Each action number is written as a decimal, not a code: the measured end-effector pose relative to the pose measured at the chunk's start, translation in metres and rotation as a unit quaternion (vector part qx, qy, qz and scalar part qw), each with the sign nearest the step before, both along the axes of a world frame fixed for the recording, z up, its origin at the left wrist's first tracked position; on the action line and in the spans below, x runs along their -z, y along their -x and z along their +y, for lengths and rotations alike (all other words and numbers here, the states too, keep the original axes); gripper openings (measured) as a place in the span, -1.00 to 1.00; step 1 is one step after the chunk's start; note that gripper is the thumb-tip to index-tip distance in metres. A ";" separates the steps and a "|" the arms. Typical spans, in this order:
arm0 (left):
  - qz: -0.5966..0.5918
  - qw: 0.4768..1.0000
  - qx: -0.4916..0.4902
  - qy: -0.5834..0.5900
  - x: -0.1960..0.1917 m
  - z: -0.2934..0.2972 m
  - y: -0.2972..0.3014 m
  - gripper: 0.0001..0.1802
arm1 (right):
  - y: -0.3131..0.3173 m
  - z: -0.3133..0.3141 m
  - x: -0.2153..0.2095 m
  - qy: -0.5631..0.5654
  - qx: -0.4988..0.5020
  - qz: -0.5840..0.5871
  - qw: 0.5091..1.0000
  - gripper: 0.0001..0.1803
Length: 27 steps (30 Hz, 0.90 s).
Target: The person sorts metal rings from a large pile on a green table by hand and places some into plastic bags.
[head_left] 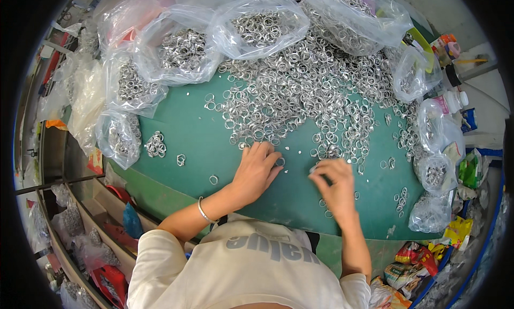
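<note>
A large heap of silver metal rings (300, 84) spreads over the green tabletop (182, 116). At the heap's near edge, my left hand (256, 172) pinches a single ring (280, 162) between thumb and fingertips. My right hand (336, 185) is to its right, slightly blurred, with thumb and forefinger closed around a small silvery thing that I cannot make out. Between the hands lie a few tiny pale bits (287, 148). Several loose rings (325, 207) lie partly hidden beside my right hand.
Clear plastic bags of rings (184, 49) line the table's far edge and both sides. Small ring piles (155, 145) lie at the left, others (400, 201) at the right. A white bottle (455, 101) stands far right. Drawers with bagged parts (69, 223) are at lower left.
</note>
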State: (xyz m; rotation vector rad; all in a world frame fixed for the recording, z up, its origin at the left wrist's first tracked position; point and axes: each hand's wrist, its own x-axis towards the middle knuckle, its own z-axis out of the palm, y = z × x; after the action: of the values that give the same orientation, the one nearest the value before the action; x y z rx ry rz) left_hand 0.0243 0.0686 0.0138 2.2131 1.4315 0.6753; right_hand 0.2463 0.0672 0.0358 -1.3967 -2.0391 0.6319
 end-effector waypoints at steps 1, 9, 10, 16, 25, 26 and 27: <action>-0.010 1.000 0.009 0.006 -0.003 -0.001 -0.002 -0.64 | 0.005 -0.008 0.002 0.014 -0.029 -0.011 0.999 -0.83; -0.051 0.999 -0.004 -0.005 0.001 -0.012 0.002 -0.62 | -0.008 -0.003 0.007 0.015 0.004 -0.021 1.000 -0.84; -0.026 0.999 -0.024 -0.024 0.001 -0.005 0.003 -0.61 | -0.004 0.004 0.009 -0.010 0.020 -0.032 0.999 -0.84; 0.026 0.996 -0.064 -0.049 -0.010 0.012 -0.006 -0.57 | 0.010 0.017 0.013 -0.084 0.022 -0.141 0.986 -0.87; -0.025 0.994 0.098 0.032 0.009 -0.024 -0.034 -0.64 | 0.019 0.015 0.013 -0.101 0.047 -0.161 0.981 -0.85; -0.046 0.995 0.089 0.030 0.006 -0.023 -0.032 -0.65 | 0.019 0.016 0.015 -0.108 0.044 -0.171 0.978 -0.86; -0.067 0.994 0.080 0.027 0.003 -0.022 -0.031 -0.66 | 0.019 0.017 0.016 -0.115 0.040 -0.181 0.976 -0.86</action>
State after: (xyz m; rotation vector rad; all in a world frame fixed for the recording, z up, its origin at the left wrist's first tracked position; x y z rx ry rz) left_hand 0.0553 0.0461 0.0113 2.1691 1.1786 0.7068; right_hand 0.2273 0.0841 0.0200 -1.5295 -2.2325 0.1014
